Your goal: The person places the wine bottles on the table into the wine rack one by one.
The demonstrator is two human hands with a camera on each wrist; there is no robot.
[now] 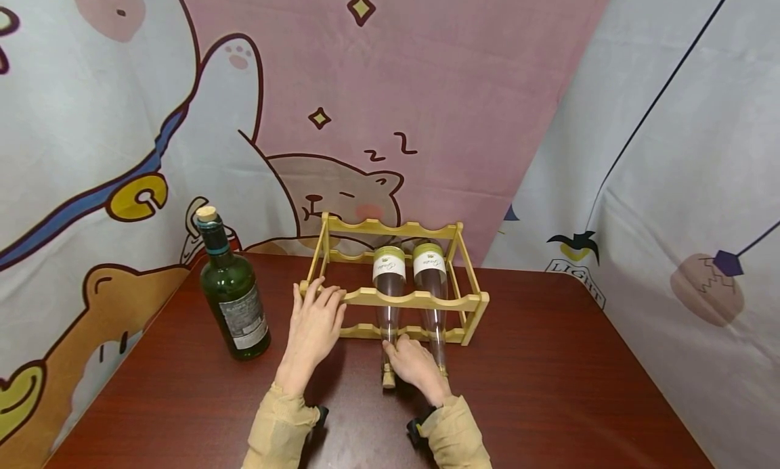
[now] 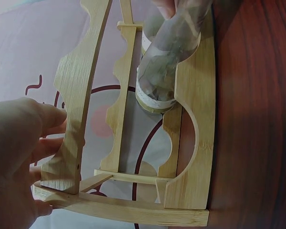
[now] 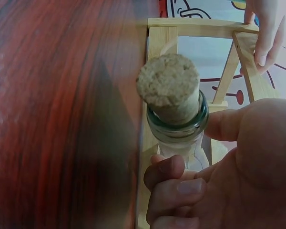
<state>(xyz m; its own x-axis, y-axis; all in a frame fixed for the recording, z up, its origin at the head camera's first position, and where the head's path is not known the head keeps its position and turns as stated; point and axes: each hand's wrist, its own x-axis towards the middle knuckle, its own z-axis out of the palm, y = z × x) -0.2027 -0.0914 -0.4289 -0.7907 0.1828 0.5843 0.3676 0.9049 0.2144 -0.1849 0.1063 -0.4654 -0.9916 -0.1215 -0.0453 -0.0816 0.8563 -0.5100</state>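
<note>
A light wooden wine rack (image 1: pixel 365 296) stands on the table, with two clear bottles lying in its lower level, necks toward me. My left hand (image 1: pixel 315 327) holds the rack's upper front rail at the left end, fingers over the wood. With my right hand (image 1: pixel 419 369) I grip the neck of the left clear bottle (image 1: pixel 390 283), just behind its cork (image 3: pixel 168 83). The thumb and curled fingers lie on either side of that neck in the right wrist view. Beside it lies the other clear bottle (image 1: pixel 431 279), its neck partly hidden by my right hand.
A dark green corked bottle (image 1: pixel 236 300) stands upright to the left of the rack. The reddish-brown table (image 1: pixel 560 374) reaches back to a cartoon-printed cloth (image 1: pixel 463 103) hanging close behind the rack.
</note>
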